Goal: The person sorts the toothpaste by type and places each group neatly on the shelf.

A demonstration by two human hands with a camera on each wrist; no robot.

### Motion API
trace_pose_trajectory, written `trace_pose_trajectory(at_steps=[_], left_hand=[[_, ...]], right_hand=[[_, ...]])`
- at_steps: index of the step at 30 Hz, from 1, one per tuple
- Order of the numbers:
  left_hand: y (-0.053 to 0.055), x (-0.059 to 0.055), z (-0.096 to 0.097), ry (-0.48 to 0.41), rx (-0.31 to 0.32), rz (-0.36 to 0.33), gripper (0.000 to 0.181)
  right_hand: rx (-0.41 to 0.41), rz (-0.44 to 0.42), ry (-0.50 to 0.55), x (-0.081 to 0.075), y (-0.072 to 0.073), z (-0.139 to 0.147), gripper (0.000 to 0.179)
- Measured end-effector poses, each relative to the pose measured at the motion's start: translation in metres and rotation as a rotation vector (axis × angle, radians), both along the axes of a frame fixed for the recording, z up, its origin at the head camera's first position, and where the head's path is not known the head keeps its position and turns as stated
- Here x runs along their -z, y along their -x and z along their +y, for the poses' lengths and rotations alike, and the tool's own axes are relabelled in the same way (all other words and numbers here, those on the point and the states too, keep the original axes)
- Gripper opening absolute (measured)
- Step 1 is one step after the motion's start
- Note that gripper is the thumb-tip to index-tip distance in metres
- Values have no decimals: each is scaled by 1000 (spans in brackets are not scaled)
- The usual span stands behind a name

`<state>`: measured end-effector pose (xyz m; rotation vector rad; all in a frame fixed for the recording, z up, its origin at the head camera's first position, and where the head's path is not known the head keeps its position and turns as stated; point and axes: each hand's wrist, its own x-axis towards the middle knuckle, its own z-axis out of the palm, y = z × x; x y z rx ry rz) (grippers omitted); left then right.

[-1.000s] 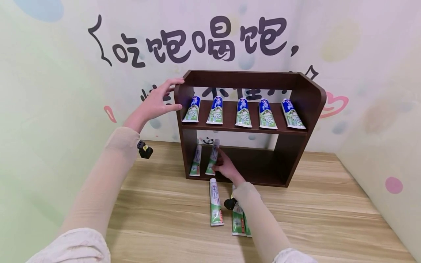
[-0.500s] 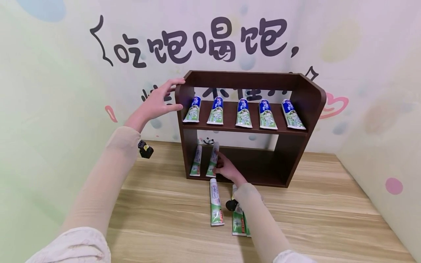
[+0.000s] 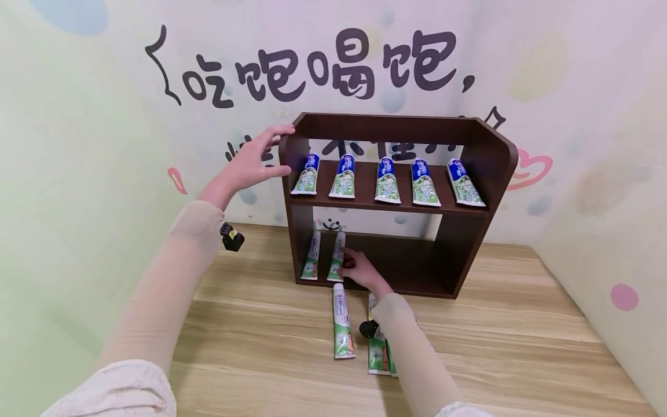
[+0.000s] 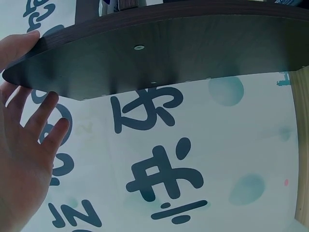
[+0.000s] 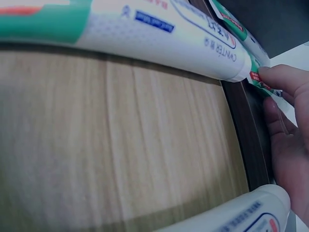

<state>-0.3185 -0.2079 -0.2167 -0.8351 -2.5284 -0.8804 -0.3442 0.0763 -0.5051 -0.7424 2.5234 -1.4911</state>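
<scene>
My left hand (image 3: 251, 165) grips the upper left side of the dark brown two-tier shelf (image 3: 391, 202); the left wrist view shows its fingers at the edge of the side panel (image 4: 159, 53). On the lower tier, my right hand (image 3: 362, 271) pinches a green-and-white toothpaste tube (image 3: 337, 255) near its lower end. The tube leans back, cap end up. Left of it is a similar toothpaste tube (image 3: 312, 255). In the right wrist view, the thumb (image 5: 282, 77) lies against the held tube's green end.
On the wooden table (image 3: 250, 336), one green-and-white tube (image 3: 342, 324) lies before the shelf. More tubes (image 3: 378, 353) lie partly under the right forearm. Several blue-and-green toothpaste tubes (image 3: 388, 180) line the upper tier. A printed wall (image 3: 333, 58) stands behind.
The tube in my right hand has come down and settled on the lower tier, its cap end lower than before. My right hand dropped slightly with it. The left hand keeps its place.
</scene>
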Motion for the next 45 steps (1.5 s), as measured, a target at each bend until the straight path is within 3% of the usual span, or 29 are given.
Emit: trace_pose_trajectory(at_steps=[13, 45], left_hand=[[-1, 0, 0, 1, -12, -3, 72], [-1, 1, 0, -6, -7, 8, 71]], right_hand=[[67, -31, -46, -1, 0, -5, 66], [105, -41, -57, -2, -4, -5, 67]])
